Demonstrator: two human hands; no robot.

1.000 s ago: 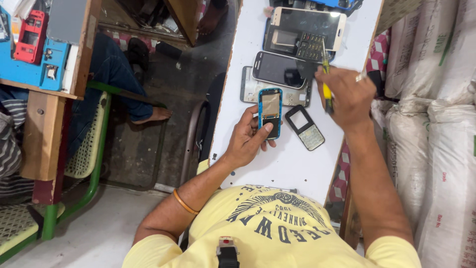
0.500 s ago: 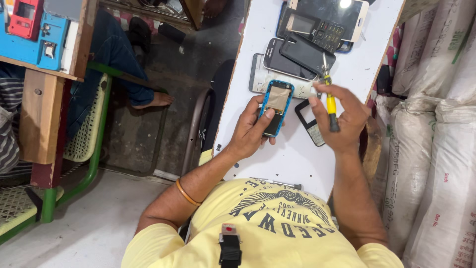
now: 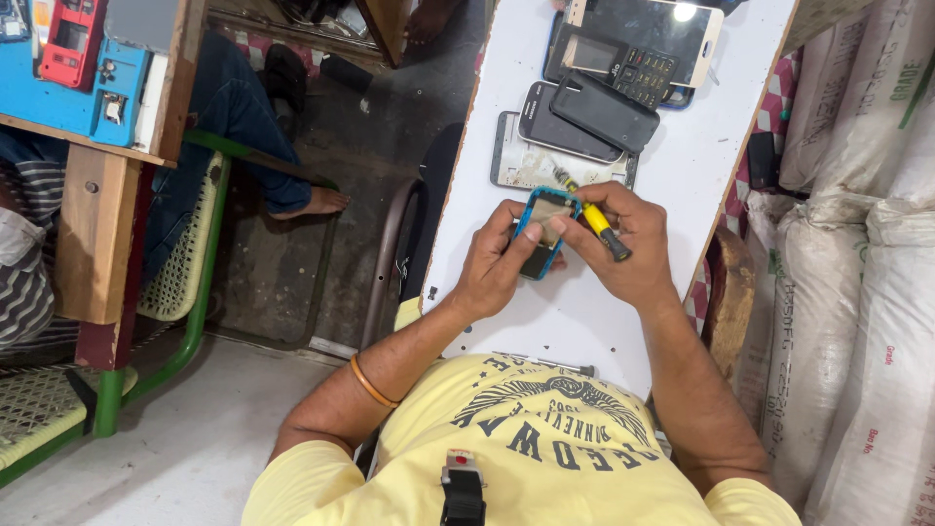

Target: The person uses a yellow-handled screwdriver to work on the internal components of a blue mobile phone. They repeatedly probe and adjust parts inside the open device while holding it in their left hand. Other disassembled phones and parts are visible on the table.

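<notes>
Upper centre of the frame, on the white table [image 3: 682, 175]: a large phone [image 3: 654, 26] with a dark glossy screen in a pale gold frame, catching a spot of light; just below, a keypad phone [image 3: 612, 62] with a small grey screen. Lower centre, a small blue-cased phone [image 3: 542, 234] held in the left hand [image 3: 497, 263], its screen dim and brownish. Right edge: stacked whitish woven sacks [image 3: 857, 292], printed in green and red. Upper left: a blue box [image 3: 68, 88] with a red device [image 3: 70, 39], its small screen dark.
</notes>
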